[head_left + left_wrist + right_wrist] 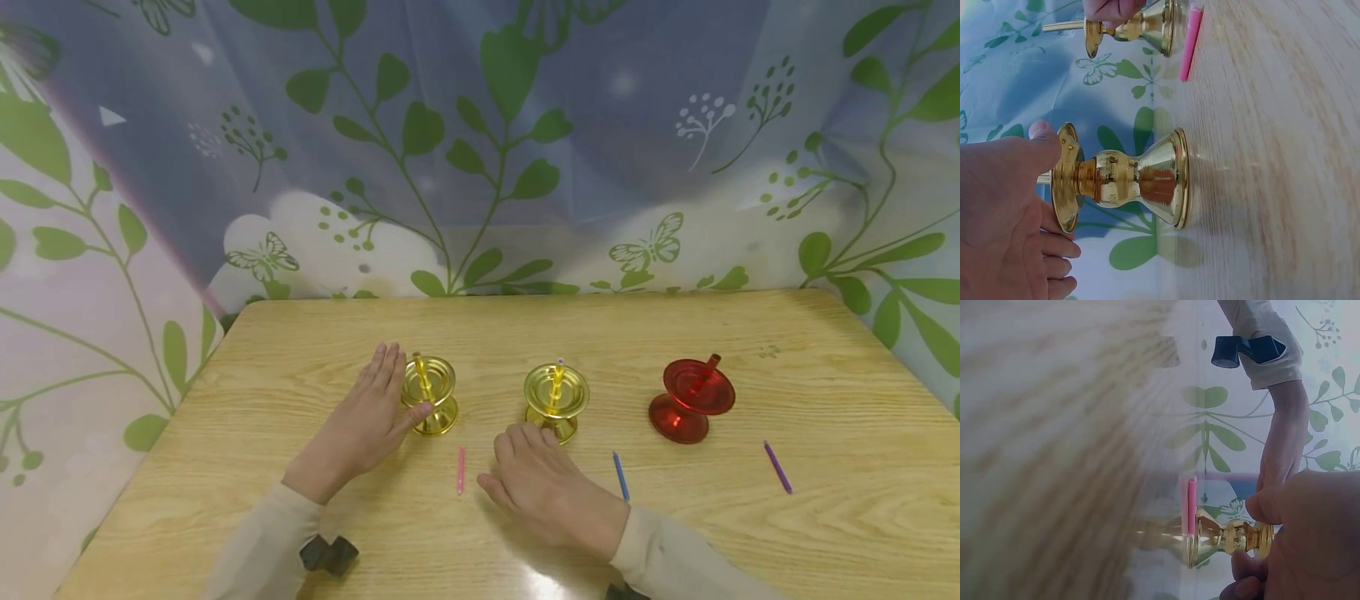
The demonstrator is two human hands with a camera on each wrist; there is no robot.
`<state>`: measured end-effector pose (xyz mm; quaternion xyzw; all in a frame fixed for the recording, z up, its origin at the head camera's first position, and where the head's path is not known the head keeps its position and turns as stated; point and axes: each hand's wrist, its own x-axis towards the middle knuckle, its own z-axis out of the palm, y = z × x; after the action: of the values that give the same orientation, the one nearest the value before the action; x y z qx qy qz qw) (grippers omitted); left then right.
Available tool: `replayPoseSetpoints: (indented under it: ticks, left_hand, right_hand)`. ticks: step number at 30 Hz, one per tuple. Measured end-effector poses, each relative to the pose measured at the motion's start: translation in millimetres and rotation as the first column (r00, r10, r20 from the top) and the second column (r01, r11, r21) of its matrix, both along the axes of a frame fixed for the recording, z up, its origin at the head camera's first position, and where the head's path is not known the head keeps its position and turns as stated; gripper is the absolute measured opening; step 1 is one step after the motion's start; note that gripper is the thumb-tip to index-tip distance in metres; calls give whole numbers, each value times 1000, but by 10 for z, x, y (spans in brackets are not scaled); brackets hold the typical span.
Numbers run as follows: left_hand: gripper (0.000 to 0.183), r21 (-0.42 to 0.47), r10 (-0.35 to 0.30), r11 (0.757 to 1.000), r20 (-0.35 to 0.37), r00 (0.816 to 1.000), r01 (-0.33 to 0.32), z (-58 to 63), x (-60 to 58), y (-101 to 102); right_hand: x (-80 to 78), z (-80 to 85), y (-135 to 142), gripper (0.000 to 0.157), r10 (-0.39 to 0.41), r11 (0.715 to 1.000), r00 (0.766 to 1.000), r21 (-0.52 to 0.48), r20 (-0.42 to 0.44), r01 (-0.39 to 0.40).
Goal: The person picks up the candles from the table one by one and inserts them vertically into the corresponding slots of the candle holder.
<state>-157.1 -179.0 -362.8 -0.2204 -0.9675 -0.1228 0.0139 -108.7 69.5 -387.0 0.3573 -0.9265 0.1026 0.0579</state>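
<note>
My left hand (pixel 369 417) is at the left gold candle holder (pixel 433 423), its fingers straight along the far-left side of the dish. In the left wrist view, the thumb (pixel 1047 140) lies at the dish rim, with the other fingers on the opposite side. Just in front of the middle gold candle holder (pixel 573 392) is my right hand (pixel 543 487), palm down with loosely curled fingers and nothing visible in them. Whether it touches that holder's base, I cannot tell. A thin pink stick (pixel 461 472) lies on the table between the hands.
A red candle holder (pixel 678 419) stands to the right. A thin blue stick (pixel 620 475) lies near the right wrist, and a purple one (pixel 777 468) farther right. The wooden table (pixel 862 367) ends at a leaf-patterned curtain (pixel 585 183).
</note>
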Motion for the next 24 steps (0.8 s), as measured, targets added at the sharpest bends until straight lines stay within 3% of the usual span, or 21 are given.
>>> replayPoseSetpoints:
  ticks: [12,24]
  left_hand:
    - [82,2,9,1000,-5,1000,-9,-6,3,9]
    - [82,-1,14,1000,-2,1000,-14,-8,5,11]
  right_hand:
    - [-26,-3,-47,31,-23,998,998,58,52,20]
    - [-37,7,-85,31,-10,999,998,47,60,7]
